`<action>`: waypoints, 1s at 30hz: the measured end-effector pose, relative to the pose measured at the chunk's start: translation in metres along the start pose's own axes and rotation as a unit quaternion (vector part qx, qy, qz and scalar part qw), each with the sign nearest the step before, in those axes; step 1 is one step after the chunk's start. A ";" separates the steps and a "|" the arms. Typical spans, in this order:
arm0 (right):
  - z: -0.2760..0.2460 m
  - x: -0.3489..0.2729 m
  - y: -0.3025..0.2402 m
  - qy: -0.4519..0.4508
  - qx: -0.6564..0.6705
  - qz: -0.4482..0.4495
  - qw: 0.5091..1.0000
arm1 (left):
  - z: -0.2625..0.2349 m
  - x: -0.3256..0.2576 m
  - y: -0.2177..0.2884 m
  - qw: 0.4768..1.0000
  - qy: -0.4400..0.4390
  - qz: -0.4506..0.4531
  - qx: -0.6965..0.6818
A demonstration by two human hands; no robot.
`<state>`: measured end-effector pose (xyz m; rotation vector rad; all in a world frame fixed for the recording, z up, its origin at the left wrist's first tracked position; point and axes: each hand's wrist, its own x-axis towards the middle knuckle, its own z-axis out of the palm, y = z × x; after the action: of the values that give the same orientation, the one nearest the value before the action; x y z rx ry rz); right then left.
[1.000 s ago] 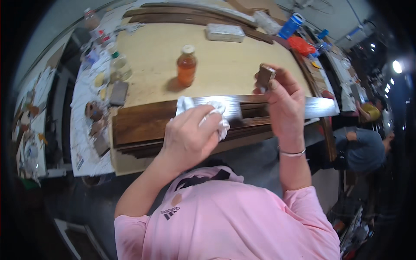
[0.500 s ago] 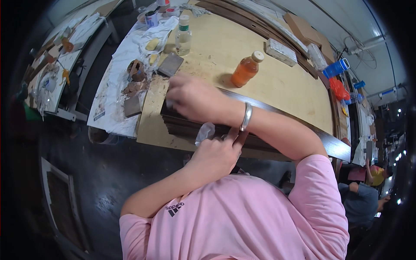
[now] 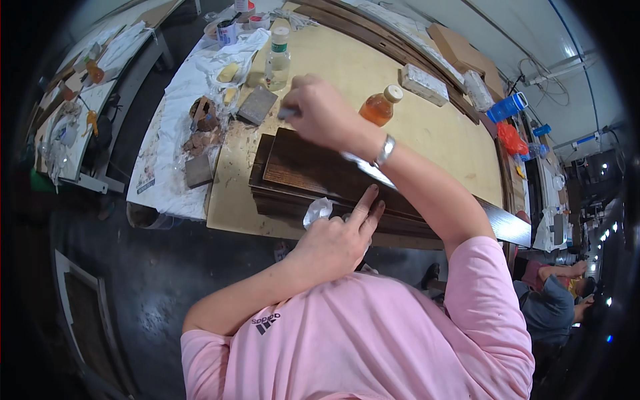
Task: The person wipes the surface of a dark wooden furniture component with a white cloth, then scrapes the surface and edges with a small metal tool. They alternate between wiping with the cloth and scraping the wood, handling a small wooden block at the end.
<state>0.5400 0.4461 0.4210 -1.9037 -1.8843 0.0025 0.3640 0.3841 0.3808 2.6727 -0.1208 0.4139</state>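
A stack of dark stained wood planks [image 3: 300, 170] lies on the pale workbench [image 3: 427, 143]. My left hand [image 3: 337, 240] is at the planks' near edge with a crumpled white cloth [image 3: 318, 212] in it, and two fingers stretch out onto the wood. My right hand [image 3: 320, 110] reaches across past the planks' far left corner. It is closed on a small block, of which only a grey tip [image 3: 288, 113] shows. A grey sanding pad [image 3: 257, 105] lies just left of that hand.
An orange-filled bottle [image 3: 380, 107] and a clear bottle [image 3: 277, 60] stand beyond the planks, with a white block [image 3: 423, 83] further back. A paper-covered side table [image 3: 167, 167] holds wood scraps and cans. Another person [image 3: 553, 300] sits at lower right.
The view has swung toward the bench's left end. My right hand moved with the small block from the right side to the planks' far left corner. My left hand stayed at the near edge.
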 end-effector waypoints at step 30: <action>-0.065 -0.172 0.032 0.081 -0.093 0.437 0.891 | -0.018 0.002 -0.011 0.999 -0.018 0.017 -0.042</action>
<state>0.5796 0.2638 0.4151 -2.6257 -0.8093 -0.0519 0.3625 0.4023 0.3926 2.5985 -0.1920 0.3623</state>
